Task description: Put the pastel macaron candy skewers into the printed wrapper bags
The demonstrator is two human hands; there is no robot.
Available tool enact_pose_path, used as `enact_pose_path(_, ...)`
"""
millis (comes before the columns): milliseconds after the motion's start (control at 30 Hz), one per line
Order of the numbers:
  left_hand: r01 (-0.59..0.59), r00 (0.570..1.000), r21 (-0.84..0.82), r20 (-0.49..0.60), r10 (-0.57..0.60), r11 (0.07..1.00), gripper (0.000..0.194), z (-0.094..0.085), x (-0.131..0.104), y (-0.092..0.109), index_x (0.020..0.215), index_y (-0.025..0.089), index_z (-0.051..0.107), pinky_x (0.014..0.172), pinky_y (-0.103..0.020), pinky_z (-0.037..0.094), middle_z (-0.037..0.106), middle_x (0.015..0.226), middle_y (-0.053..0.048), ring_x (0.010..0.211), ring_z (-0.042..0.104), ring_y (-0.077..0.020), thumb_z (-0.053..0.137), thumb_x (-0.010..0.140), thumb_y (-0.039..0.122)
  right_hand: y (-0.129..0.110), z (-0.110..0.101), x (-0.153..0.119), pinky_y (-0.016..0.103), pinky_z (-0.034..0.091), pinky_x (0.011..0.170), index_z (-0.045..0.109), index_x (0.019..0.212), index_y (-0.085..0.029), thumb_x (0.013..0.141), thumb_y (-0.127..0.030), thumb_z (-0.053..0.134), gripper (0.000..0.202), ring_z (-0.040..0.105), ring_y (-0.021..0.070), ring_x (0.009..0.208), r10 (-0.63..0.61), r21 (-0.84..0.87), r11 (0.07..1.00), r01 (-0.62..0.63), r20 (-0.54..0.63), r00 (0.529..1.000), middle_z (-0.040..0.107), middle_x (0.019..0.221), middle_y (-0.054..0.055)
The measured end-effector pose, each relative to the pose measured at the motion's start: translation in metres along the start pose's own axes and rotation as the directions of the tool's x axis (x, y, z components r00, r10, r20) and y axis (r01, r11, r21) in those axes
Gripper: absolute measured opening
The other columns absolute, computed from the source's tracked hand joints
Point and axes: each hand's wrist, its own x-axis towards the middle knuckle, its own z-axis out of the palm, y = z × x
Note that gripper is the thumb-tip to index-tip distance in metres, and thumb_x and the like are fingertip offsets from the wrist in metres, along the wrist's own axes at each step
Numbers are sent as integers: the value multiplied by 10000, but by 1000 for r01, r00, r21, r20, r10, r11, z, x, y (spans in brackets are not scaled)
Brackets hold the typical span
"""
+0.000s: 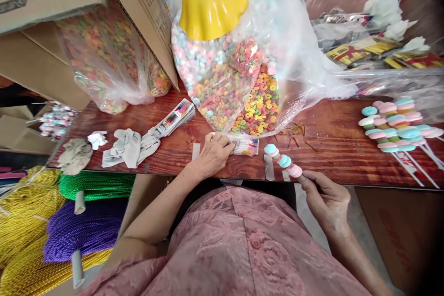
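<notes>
My right hand (326,199) pinches the lower end of a candy skewer (285,162), held at a slant over the table's front edge. Pink and blue discs alternate with small coloured rings on it. My left hand (215,155) rests on the table, fingers curled at the left end of a small stack of printed clear packets (248,146). What its fingertips hold is hidden. Just beyond lies a big clear bag (222,97) of pastel discs and coloured rings. More finished skewers (398,125) are piled at the right on white sticks.
A yellow fluted bowl (213,4) stands upside down on the bag. At left are an open cardboard box (152,23), a packet bundle (176,115) and grey gloves (128,148). Gold twist ties (296,134) lie scattered. A clear tray (364,71) sits back right; coloured cords (86,229) lie below left.
</notes>
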Motion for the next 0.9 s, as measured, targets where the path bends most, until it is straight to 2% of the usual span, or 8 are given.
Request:
enact_pose_path(100, 9, 997, -49, -76, -12, 999, 256, 13, 3, 2, 979, 173, 706, 861, -405, 392, 656, 968, -100, 942, 542, -231, 451, 954, 164, -2, 2, 3, 221, 504, 592, 750, 861, -212, 845, -347, 676, 154, 620, 115, 579, -53, -15, 998, 53, 28, 998, 703, 692, -16)
enact_pose_path(200, 60, 984, -181, -154, -88, 982, 271, 22, 8, 3, 853, 170, 696, 811, -357, 418, 653, 880, -83, 862, 563, -197, 446, 958, 174, -6, 0, 8, 238, 519, 598, 748, 888, -217, 857, -348, 663, 159, 641, 130, 602, -76, -41, 996, 78, 46, 996, 724, 730, -5)
enact_pose_path(333, 125, 956, -363, -205, -210, 923, 197, 24, 12, 4, 755, 174, 650, 764, -323, 434, 637, 803, -54, 796, 573, -174, 527, 910, 173, -9, -7, 17, 246, 532, 589, 739, 843, -222, 855, -356, 659, 156, 660, 141, 608, -121, -81, 989, 125, 51, 991, 741, 752, 4)
enact_pose_path(467, 174, 940, -427, -197, -279, 887, 171, 21, 13, 7, 690, 175, 585, 735, -307, 421, 610, 765, -27, 760, 557, -164, 599, 860, 169, -11, -12, 28, 237, 519, 572, 733, 835, -222, 867, -322, 646, 136, 669, 139, 608, -226, -128, 963, 236, 93, 970, 742, 749, 6)
enact_pose_path(667, 226, 946, -392, -132, -297, 892, 146, 15, 16, 9, 721, 180, 587, 725, -305, 402, 623, 758, -12, 749, 548, -164, 628, 861, 194, -9, -13, 37, 247, 498, 606, 727, 880, -223, 889, -244, 603, 126, 654, 126, 607, -350, -205, 897, 391, 206, 914, 720, 729, -9)
enact_pose_path(767, 178, 963, -369, -124, -238, 912, 56, 14, 16, 7, 900, 189, 680, 749, -307, 419, 670, 829, -25, 797, 581, -176, 644, 872, 222, -8, -12, 36, 248, 499, 603, 725, 886, -225, 890, -248, 604, 124, 659, 130, 610, -341, -200, 904, 377, 190, 920, 728, 747, -4)
enact_pose_path(833, 142, 975, -340, -114, -190, 930, 159, 15, 16, 5, 1022, 222, 717, 750, -306, 428, 688, 869, -34, 824, 600, -184, 645, 884, 253, -8, -12, 34, 248, 501, 596, 726, 869, -224, 886, -261, 611, 122, 660, 132, 607, -320, -185, 918, 350, 176, 931, 735, 756, 1)
enact_pose_path(900, 142, 978, -333, -95, -183, 932, 146, 15, 17, 4, 983, 248, 752, 726, -303, 427, 691, 843, -31, 806, 608, -182, 642, 891, 276, -8, -12, 32, 248, 500, 588, 727, 838, -221, 875, -280, 623, 125, 653, 132, 596, -282, -155, 939, 307, 167, 945, 735, 748, 4)
